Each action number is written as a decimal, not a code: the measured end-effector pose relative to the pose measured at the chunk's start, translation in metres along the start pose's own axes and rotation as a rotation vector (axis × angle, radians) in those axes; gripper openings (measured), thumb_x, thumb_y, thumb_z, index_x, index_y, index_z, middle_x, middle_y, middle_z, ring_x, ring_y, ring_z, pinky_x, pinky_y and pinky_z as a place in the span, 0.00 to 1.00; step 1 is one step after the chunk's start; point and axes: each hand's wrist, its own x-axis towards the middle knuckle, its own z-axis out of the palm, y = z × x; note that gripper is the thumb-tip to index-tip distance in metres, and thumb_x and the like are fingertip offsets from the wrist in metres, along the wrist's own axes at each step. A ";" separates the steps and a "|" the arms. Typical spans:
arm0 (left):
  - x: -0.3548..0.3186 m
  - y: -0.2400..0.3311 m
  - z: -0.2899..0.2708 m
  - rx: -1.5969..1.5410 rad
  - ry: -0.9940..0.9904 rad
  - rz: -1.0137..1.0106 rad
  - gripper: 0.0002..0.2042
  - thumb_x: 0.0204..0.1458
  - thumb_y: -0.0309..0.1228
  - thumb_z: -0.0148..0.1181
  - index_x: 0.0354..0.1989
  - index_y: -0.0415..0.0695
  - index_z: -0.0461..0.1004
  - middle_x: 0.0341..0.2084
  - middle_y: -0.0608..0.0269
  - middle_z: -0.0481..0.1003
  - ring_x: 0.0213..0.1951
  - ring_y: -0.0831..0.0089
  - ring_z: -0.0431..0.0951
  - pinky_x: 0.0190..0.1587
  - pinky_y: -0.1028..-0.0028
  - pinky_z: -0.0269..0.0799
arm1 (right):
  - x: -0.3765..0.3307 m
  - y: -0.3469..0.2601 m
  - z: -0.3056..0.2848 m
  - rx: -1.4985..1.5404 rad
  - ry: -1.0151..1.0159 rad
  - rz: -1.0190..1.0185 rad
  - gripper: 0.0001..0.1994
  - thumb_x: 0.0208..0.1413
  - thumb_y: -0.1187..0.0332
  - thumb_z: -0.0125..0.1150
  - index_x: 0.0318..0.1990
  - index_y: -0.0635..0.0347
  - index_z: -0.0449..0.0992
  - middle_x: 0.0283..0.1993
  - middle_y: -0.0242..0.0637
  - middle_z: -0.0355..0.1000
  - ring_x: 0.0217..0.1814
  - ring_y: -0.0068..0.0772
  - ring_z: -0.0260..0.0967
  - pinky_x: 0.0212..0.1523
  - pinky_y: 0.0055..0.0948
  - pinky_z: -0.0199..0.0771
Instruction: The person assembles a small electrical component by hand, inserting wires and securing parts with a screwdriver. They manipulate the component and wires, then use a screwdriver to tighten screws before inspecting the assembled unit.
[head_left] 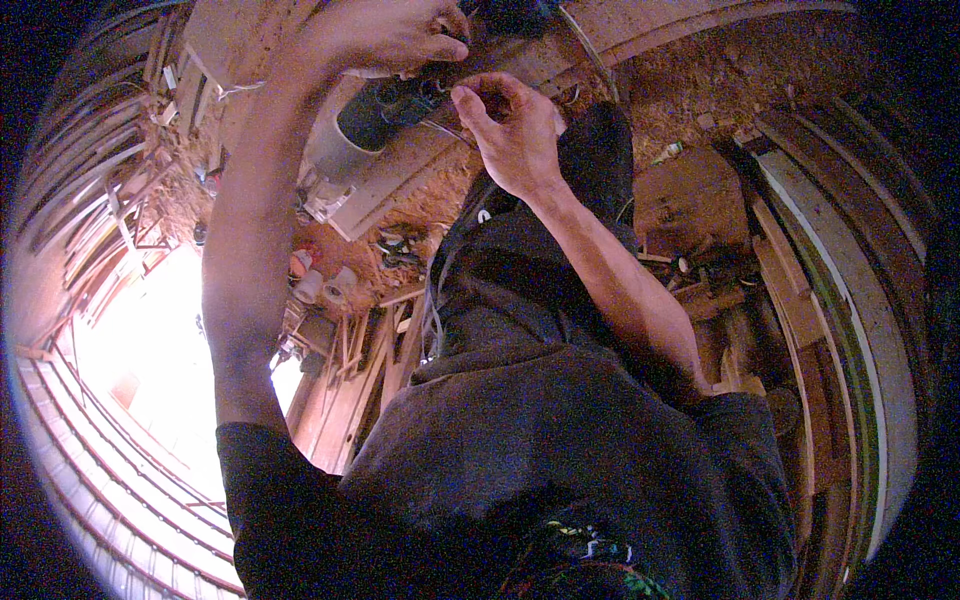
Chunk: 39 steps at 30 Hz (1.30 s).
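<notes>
My left hand (pixel 385 35) is at the top of the view, its fingers closed over the end of a dark cylindrical machine part (pixel 380 112). This part sits on a pale grey machine body (pixel 335 185). My right hand (pixel 512 128) is just right of the dark part, thumb and fingers curled together at its end. I cannot see whether anything small is pinched between them. Both forearms reach up from my dark shirt (pixel 540 420). The contact point under my left palm is hidden.
Curved wooden boards (pixel 640 30) run behind the machine. Reddish sawdust (pixel 720 90) covers the ground. Planks and timber offcuts (pixel 370 360) lie at centre left, long boards (pixel 850 280) stand at the right, and a bright opening (pixel 150 340) glares at the left.
</notes>
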 end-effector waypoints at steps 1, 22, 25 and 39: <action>-0.005 -0.002 0.001 -0.101 0.039 -0.033 0.13 0.60 0.35 0.61 0.44 0.37 0.77 0.33 0.56 0.82 0.36 0.67 0.82 0.40 0.67 0.80 | 0.001 0.002 0.000 -0.018 0.015 -0.026 0.13 0.61 0.58 0.65 0.41 0.61 0.82 0.27 0.28 0.79 0.29 0.16 0.74 0.32 0.21 0.73; -0.006 0.007 0.043 0.039 0.447 0.017 0.13 0.57 0.40 0.63 0.39 0.42 0.81 0.29 0.55 0.81 0.31 0.59 0.82 0.37 0.64 0.76 | 0.004 0.009 0.005 -0.223 0.122 -0.335 0.11 0.58 0.60 0.67 0.36 0.60 0.81 0.29 0.34 0.79 0.27 0.25 0.76 0.32 0.26 0.75; -0.008 0.009 0.042 0.090 0.455 0.033 0.14 0.56 0.41 0.63 0.39 0.43 0.82 0.31 0.54 0.82 0.35 0.54 0.81 0.41 0.61 0.76 | 0.004 0.006 0.005 -0.226 0.130 -0.344 0.11 0.58 0.61 0.67 0.37 0.60 0.82 0.29 0.35 0.79 0.27 0.26 0.76 0.32 0.26 0.75; -0.036 0.001 0.038 0.146 0.360 0.228 0.22 0.51 0.29 0.64 0.57 0.43 0.74 0.48 0.49 0.77 0.52 0.52 0.76 0.55 0.60 0.72 | 0.002 0.001 0.006 -0.117 0.101 -0.219 0.09 0.56 0.64 0.68 0.36 0.61 0.81 0.33 0.44 0.78 0.32 0.43 0.78 0.36 0.38 0.77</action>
